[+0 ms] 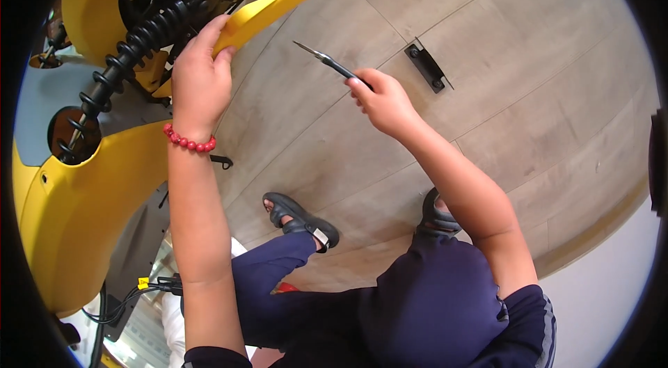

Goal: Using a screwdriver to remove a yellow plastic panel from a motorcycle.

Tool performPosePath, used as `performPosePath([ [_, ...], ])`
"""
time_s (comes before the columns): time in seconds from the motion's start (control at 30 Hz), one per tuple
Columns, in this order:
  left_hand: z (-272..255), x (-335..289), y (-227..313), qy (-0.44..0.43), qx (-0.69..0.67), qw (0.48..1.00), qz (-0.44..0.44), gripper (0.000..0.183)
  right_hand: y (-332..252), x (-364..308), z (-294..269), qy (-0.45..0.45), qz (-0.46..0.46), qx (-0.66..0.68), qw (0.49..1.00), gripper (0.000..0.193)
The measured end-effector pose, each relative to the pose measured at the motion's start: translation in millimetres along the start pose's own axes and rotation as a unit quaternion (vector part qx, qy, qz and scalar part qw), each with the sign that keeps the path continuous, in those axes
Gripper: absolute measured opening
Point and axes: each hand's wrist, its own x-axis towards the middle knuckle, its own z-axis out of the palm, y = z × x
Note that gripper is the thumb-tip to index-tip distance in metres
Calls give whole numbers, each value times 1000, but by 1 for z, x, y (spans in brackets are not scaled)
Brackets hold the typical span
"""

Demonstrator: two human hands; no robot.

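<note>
My left hand (202,76) has its fingers and thumb closed around the near end of a long yellow plastic part (275,5), which has a hole at its far tip. That part juts out beside the yellow-bodied vehicle (90,208). Close to my left hand is a black coil-spring shock absorber (125,55). In my right hand (383,100) is a slim tool (332,64) with a pointed metal tip and a black handle; its exact kind is unclear. The tip points toward the yellow part, apart from it.
On the tiled floor (543,90) lies a black bracket (424,67), right of the tool. Black cables (149,286) with a yellow tag hang at the lower left. My sandalled foot (303,218) stands between my arms. A pale wall (612,284) rises at the lower right.
</note>
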Motion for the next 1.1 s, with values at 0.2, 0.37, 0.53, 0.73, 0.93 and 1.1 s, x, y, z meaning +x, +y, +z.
performPosePath([
  [0.2, 1, 0, -8, 2, -45, 999, 10, 39, 23, -35, -30, 71, -51, -245, 965, 22],
  [0.37, 1, 15, -9, -33, 20, 998, 45, 41, 37, -64, -71, 159, -133, -243, 948, 15],
  [0.53, -1, 16, -12, -41, 72, 996, 30, 40, 36, -90, -112, 165, -138, -339, 916, 14],
  [0.73, 2, 14, -17, -7, 24, 997, 75, 39, 47, -97, -138, 198, -202, -437, 854, 13],
  [0.93, -5, 21, 2, -68, -28, 997, 11, 29, 42, -91, -138, 208, -217, -501, 812, 17],
  [1.1, -8, 14, 4, -80, -16, 996, -22, 38, 51, -91, -132, 269, -229, -542, 762, 24],
])
